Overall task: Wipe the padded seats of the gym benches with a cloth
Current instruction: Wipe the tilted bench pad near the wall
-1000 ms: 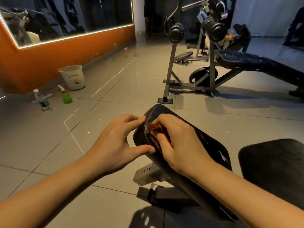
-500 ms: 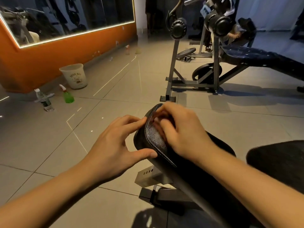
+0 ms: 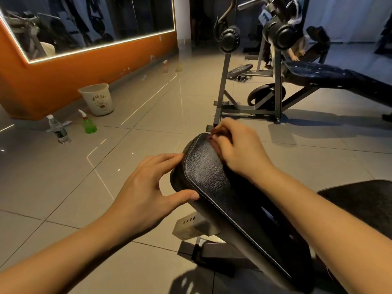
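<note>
Pad of the near bench is touched at its side by the spread left hand, its far tip by the right hand pinching a reddish cloth, and the far bench seems left to wipe.

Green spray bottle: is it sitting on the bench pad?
No, the green spray bottle stands on the floor tiles beside the white bucket, well to the left of the bench pad.

Bench pad: black grained leather-look, glossy sheen, stitched piping;
Bench frame: grey metal, matt;
Floor: smooth, glossy tiles;
Bucket, left of frame: cream matt plastic;
Spray bottle: green translucent plastic
</note>
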### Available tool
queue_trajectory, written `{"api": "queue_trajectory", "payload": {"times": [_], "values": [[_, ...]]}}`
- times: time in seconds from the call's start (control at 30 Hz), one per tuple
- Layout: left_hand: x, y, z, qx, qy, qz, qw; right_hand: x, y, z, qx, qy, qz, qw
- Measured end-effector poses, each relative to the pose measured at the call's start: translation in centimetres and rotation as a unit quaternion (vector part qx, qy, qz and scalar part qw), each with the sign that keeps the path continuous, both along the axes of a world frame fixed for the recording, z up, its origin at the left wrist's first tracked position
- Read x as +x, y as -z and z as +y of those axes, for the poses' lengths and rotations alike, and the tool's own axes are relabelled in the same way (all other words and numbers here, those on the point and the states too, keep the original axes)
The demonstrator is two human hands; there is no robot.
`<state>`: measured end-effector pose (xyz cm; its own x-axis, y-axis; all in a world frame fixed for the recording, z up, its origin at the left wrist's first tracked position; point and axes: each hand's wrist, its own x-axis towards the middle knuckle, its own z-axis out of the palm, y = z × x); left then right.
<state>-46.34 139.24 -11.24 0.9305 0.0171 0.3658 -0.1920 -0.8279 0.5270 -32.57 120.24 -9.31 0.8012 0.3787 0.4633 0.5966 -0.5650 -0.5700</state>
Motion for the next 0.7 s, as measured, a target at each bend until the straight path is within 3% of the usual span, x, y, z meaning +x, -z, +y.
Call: {"api": "queue_trajectory", "payload": {"times": [0.1,0.27,0.43,0.5,0.7], "values": [[-0.2,-0.1,0.0,-0.008,-0.001,0.008,1.000,-0.1,0.0,0.3,-0.026,0.035,-0.005,0.999],[-0.2,-0.4,0.0,0.000,0.002,0.008,1.000,-6.3,-0.8,1.0,-0.024,-0.164,-0.071,0.984],[-0.1,-0.3,0.0,0.006,-0.004,0.005,1.000,1.4,0.2,0.0,-0.018,0.034,-0.009,0.999],[-0.2,-0.3,0.0,0.004,-0.004,0.002,1.000,1.3,0.3,0.1,-0.038,0.053,-0.012,0.998],[-0.2,-0.8,0.1,0.010,-0.002,0.009,1.000,-7.2,-0.4,-0.3,-0.031,-0.156,-0.070,0.985]]}}
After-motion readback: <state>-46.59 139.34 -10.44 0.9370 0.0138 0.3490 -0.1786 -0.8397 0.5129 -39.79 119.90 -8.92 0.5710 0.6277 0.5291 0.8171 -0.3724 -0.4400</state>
